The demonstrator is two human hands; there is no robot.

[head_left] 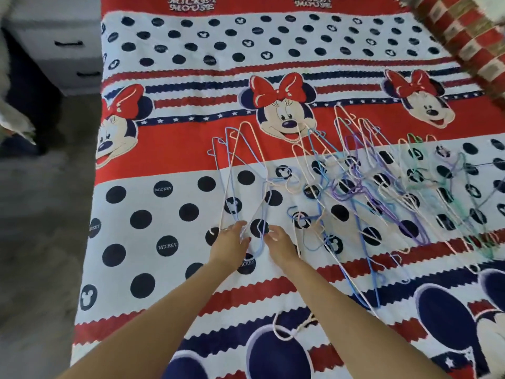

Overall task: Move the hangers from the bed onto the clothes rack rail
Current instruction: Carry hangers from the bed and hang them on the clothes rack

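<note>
Both hands reach over the bed (169, 269). The left hand (229, 245) lies with fingers loosely spread on the near ends of a small hanger bunch (246, 181), left of the main hanger pile (382, 192). The right hand (279, 244), fingers slightly curled, touches the same bunch; whether either grip has closed cannot be told.

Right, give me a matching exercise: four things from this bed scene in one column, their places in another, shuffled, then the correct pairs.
Things:
1. left hand
2. drawer unit
3. checkered cloth
4. lone white hanger

Places:
A. top right corner
B. near the bed's front edge, between the forearms
C. on the leftmost hangers, beside the right hand
D. on the floor, left of the bed

Pairs: 1-C, 2-D, 3-A, 4-B
</note>
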